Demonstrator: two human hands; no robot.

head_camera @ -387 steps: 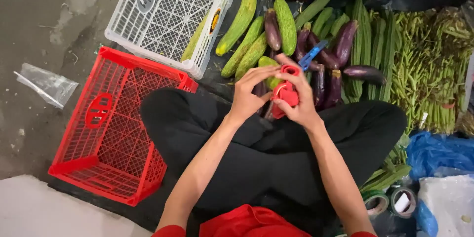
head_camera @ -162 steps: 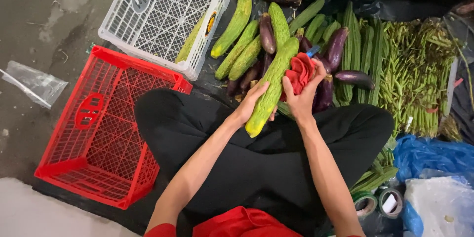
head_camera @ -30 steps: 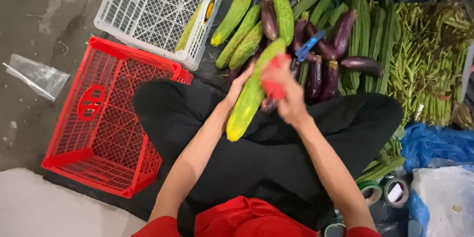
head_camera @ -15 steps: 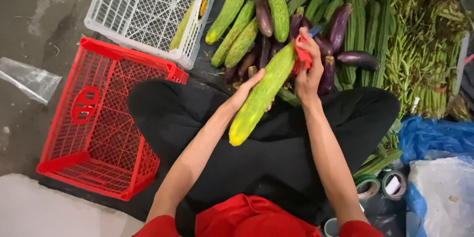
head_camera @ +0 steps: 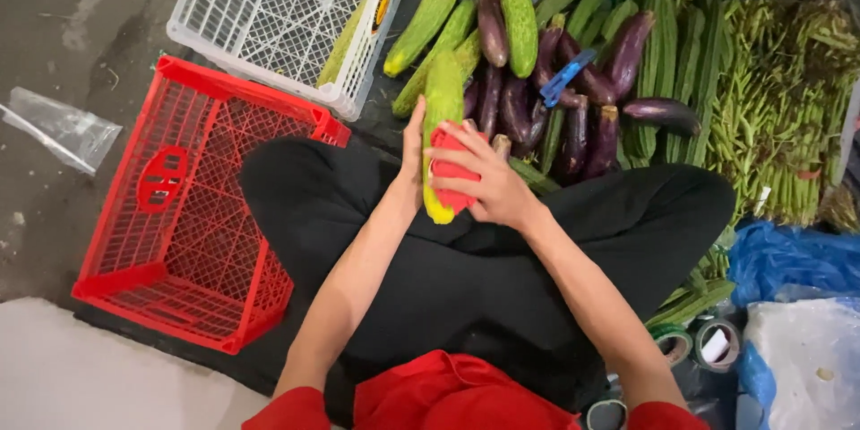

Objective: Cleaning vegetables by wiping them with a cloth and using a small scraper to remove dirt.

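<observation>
Item, floor (head_camera: 81, 9): grey concrete, stained, seen at far left. Item, red crate (head_camera: 193, 215): plastic lattice, stood at left beside the person's black-trousered knee. Item, white crate (head_camera: 287, 9): plastic lattice, lay beyond the red one, touching its far corner. Item, heap of green beans (head_camera: 788, 98): spread at far right. Item, pile of long green gourds (head_camera: 520, 4) and purple aubergines (head_camera: 537, 107): lay on the far side of the lap, a blue clip (head_camera: 566, 76) resting among them. Item, blue bag (head_camera: 788, 260): crumpled at near right, with tape rolls (head_camera: 699, 345) just beside it. Item, clear plastic bag (head_camera: 58, 125): flat on the floor at far left.

Item, green gourd (head_camera: 442, 112): held upright above the lap, its yellowish end nearest the person. Left hand (head_camera: 414, 157): closed round the gourd's left side (fingers hidden behind it). Right hand (head_camera: 488, 184): wrapped narrowly about a red cloth (head_camera: 452, 175), pressing it against the gourd's near end.
</observation>
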